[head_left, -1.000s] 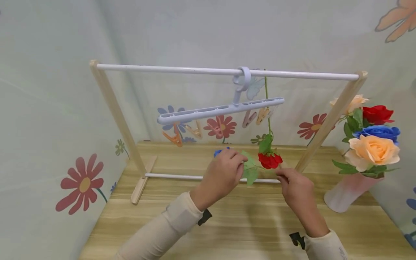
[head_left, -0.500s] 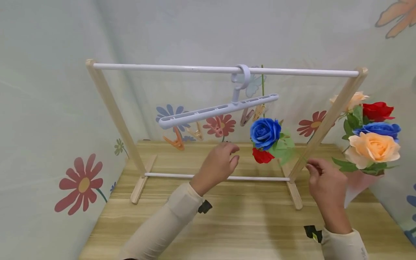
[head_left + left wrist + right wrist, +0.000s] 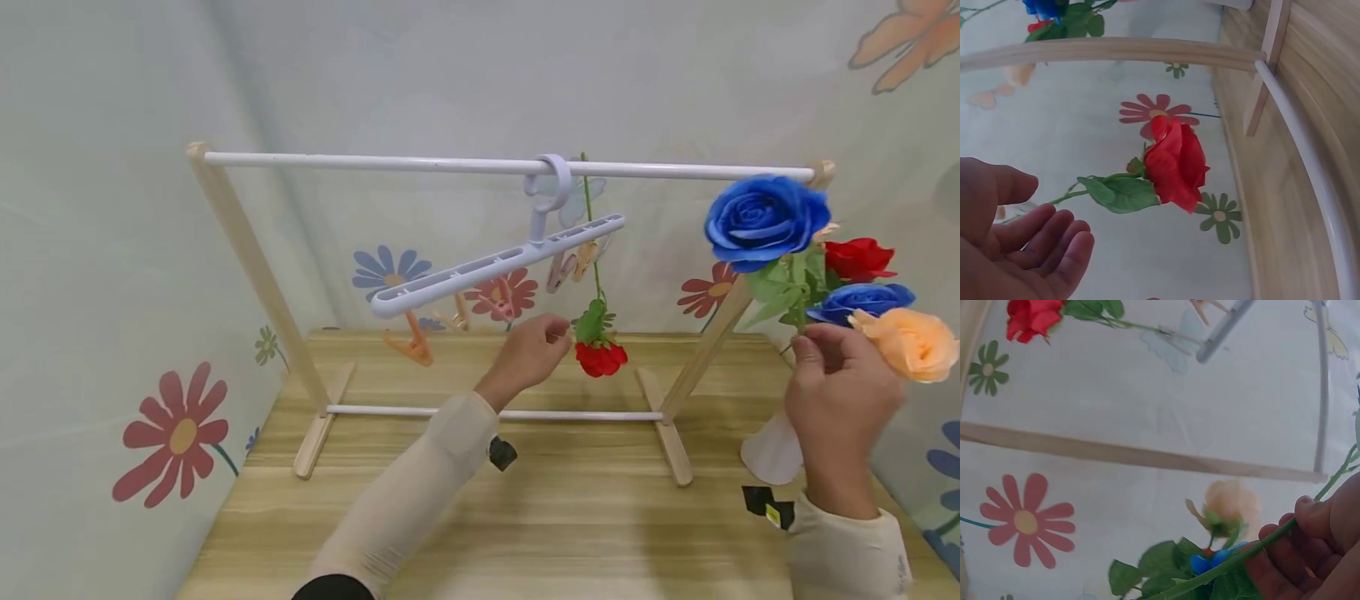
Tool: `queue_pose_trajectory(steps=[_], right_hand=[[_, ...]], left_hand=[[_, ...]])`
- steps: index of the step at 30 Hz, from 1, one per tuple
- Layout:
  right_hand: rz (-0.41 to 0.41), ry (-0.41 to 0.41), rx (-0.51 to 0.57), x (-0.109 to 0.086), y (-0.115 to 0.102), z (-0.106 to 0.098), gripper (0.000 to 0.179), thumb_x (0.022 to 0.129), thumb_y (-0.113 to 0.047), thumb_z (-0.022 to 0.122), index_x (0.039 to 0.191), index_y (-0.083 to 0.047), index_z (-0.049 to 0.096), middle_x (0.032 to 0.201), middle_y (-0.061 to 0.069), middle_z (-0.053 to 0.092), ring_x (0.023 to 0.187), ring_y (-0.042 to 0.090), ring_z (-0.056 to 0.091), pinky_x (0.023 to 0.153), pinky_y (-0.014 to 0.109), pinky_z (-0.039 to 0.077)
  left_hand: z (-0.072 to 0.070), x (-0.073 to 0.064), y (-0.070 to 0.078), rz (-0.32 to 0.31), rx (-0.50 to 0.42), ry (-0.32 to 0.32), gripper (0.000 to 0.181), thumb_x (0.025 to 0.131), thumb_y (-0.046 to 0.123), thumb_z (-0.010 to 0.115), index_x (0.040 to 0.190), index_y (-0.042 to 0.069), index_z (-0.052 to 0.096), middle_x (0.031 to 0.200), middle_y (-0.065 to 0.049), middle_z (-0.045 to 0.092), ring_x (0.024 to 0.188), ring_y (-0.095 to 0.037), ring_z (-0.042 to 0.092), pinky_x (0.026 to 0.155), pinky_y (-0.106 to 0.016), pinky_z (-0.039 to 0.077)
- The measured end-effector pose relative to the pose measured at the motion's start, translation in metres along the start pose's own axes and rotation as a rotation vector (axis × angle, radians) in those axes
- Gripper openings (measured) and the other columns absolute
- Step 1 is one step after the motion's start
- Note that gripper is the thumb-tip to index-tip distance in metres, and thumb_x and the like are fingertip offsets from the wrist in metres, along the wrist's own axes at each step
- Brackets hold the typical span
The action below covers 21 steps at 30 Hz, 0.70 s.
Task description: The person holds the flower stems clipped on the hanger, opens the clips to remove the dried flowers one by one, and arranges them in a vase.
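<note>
A blue rose (image 3: 765, 223) stands upright in my right hand (image 3: 847, 408), its green stem (image 3: 1235, 562) pinched between thumb and fingers. My left hand (image 3: 527, 354) is beside a hanging red rose (image 3: 602, 358), fingers loosely bent around nothing. In the left wrist view, that hand (image 3: 1022, 237) is close to the red rose's stem, and I cannot tell whether they touch. The red rose hangs head down from a pale hanger (image 3: 495, 265), near a yellow clothespin (image 3: 586, 260) at the hanger's right end.
The hanger hooks over the white top bar (image 3: 360, 162) of a wooden rack. At right, a vase (image 3: 772, 454) bears several roses, including a peach one (image 3: 911, 343), partly behind my right hand. An orange clothespin (image 3: 410, 343) dangles from the hanger's left end.
My right hand has carried the blue rose from the rack's middle to the right, turning it bloom upward. My left hand has shifted slightly right, apart from the blue rose.
</note>
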State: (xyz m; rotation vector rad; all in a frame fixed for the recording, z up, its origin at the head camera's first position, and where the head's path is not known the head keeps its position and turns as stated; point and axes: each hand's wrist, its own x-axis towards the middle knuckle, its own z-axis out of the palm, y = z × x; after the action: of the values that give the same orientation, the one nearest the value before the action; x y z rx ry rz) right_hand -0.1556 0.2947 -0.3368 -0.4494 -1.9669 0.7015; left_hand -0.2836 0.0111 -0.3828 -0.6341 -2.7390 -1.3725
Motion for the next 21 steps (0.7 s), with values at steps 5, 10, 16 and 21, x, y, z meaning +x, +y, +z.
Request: queue_pose_trajectory(steps=[5,10,16,21], right_hand=[[0.178,0.020,-0.024,0.015,-0.006,-0.008,0.031,0.105,-0.027,0.055,0.126,-0.010,0.070,0.109,-0.010,0.066,0.087,-0.018,0.037,0.084,0.009,0.038],[0.287,0.019,-0.005,0.021,-0.017,-0.016,0.033,0.107,-0.031,0.047,0.135,-0.022,0.064,0.106,-0.034,0.045,0.096,-0.012,0.038,0.090,0.012,0.040],[0.301,0.052,0.027,0.029,-0.021,-0.018,0.032,0.108,-0.032,0.043,0.135,-0.027,0.061,0.100,-0.037,0.037,0.095,-0.013,0.038,0.090,0.012,0.040],[0.300,0.077,0.047,0.032,-0.016,-0.015,0.031,0.109,-0.033,0.043,0.133,-0.028,0.062,0.099,-0.036,0.038,0.095,-0.012,0.038,0.089,0.013,0.039]], left_hand=[[0.009,0.013,-0.001,-0.012,-0.022,0.021,0.034,0.103,0.025,0.058,0.133,0.011,0.064,0.124,-0.005,0.071,0.112,-0.020,0.066,0.100,-0.038,0.056],[0.015,0.028,0.000,-0.032,-0.063,0.062,0.036,0.103,0.026,0.057,0.135,0.010,0.064,0.126,-0.006,0.070,0.115,-0.021,0.065,0.101,-0.038,0.055],[0.020,0.049,0.003,-0.054,-0.145,0.135,0.038,0.102,0.028,0.058,0.135,0.008,0.064,0.127,-0.009,0.071,0.120,-0.023,0.066,0.104,-0.040,0.053],[0.022,0.063,0.004,-0.092,-0.209,0.141,0.046,0.100,0.032,0.057,0.139,0.008,0.061,0.133,-0.010,0.069,0.122,-0.024,0.066,0.101,-0.039,0.055]])
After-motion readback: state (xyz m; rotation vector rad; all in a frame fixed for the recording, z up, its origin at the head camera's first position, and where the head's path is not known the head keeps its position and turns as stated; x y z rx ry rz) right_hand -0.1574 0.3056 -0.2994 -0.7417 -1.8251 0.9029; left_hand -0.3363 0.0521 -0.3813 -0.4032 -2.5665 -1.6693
